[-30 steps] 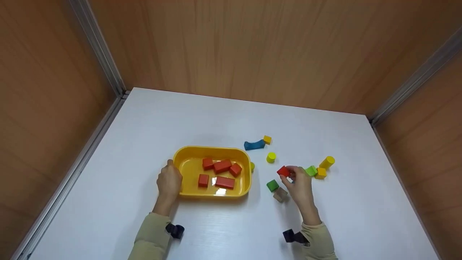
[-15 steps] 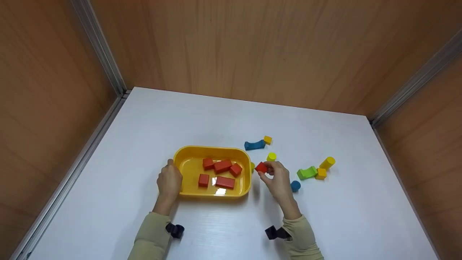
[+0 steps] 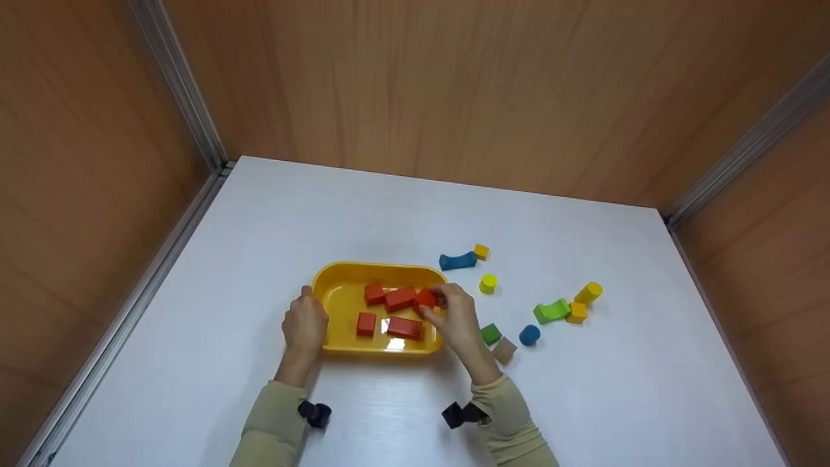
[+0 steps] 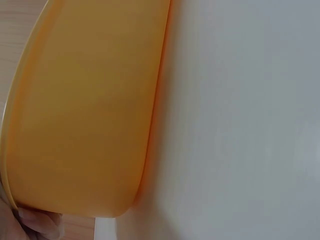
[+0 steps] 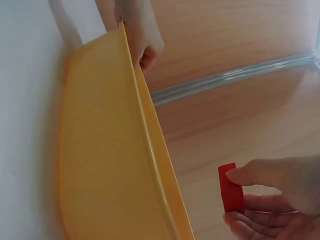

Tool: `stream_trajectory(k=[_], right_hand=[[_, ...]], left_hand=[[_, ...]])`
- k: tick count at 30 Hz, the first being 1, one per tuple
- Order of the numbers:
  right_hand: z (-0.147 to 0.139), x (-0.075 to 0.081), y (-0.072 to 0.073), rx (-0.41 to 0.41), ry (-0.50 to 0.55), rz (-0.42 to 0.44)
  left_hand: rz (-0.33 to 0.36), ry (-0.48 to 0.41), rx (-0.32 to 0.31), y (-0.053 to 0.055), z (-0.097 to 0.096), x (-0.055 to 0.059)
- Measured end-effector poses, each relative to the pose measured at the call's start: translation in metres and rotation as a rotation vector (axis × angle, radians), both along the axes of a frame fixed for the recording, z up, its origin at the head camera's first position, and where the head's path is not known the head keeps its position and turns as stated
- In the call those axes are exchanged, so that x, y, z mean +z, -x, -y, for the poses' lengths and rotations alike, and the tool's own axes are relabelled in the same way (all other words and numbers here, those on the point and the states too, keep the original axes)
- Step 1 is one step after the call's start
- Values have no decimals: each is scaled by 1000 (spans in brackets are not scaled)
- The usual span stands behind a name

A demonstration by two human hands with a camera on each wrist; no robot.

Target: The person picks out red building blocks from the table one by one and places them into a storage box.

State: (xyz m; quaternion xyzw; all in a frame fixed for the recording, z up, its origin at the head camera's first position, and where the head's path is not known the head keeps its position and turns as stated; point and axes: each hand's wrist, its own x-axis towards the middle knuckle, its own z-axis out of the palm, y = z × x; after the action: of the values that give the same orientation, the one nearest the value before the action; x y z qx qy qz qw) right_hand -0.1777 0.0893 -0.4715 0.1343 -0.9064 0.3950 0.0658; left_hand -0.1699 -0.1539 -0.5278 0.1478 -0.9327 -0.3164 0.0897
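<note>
My left hand (image 3: 305, 324) grips the left rim of a yellow plastic tub (image 3: 337, 305); in the left wrist view its fingers curl at the tub's edge. Between thumb and fingers my right hand (image 3: 459, 319) pinches a red block (image 5: 231, 188), held over the tub's right end. Several red blocks lie inside, among them a long red block (image 3: 404, 328) and a red cube (image 3: 366, 324). The red cube nearest the right hand is mostly hidden behind the held block. In the right wrist view the held block stands above the tub's rim.
Right of the tub lie a green cube (image 3: 491, 333), a bare wood cube (image 3: 504, 350), a blue cylinder (image 3: 530, 335), a light green arch (image 3: 551, 311), a yellow cube (image 3: 576, 312) and yellow cylinders (image 3: 588, 293). Behind are a blue arch (image 3: 458, 261) and a small yellow cube (image 3: 481, 251).
My right hand has carried the red block leftward from among the loose blocks to over the tub. The left hand and the tub have stayed in place.
</note>
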Motion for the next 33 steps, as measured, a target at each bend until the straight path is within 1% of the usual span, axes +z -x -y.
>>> stream_trajectory(k=[8,10,15,17,21,24,26,30,33], right_hand=[[29,0,0,42,-41,100],[36,-1,0,52,-53,106],[51,-7,2,99,-67,64],[55,-9,4,113,-72,69],[66,-10,7,125,-70,154],[76,-10,9,139,-81,188],[82,-10,11,151,-104,183],[92,-11,15,177,-162,149],[99,-14,17,207,-195,84]], left_hand=[[31,8,1,0,0,1],[27,10,1,0,0,1],[-7,15,-4,-1,0,0],[-15,17,-6,-1,0,0],[-10,20,-3,-1,1,0],[-2,21,1,0,2,0],[4,18,2,0,2,-1],[43,3,4,0,2,0],[65,-7,6,1,2,0]])
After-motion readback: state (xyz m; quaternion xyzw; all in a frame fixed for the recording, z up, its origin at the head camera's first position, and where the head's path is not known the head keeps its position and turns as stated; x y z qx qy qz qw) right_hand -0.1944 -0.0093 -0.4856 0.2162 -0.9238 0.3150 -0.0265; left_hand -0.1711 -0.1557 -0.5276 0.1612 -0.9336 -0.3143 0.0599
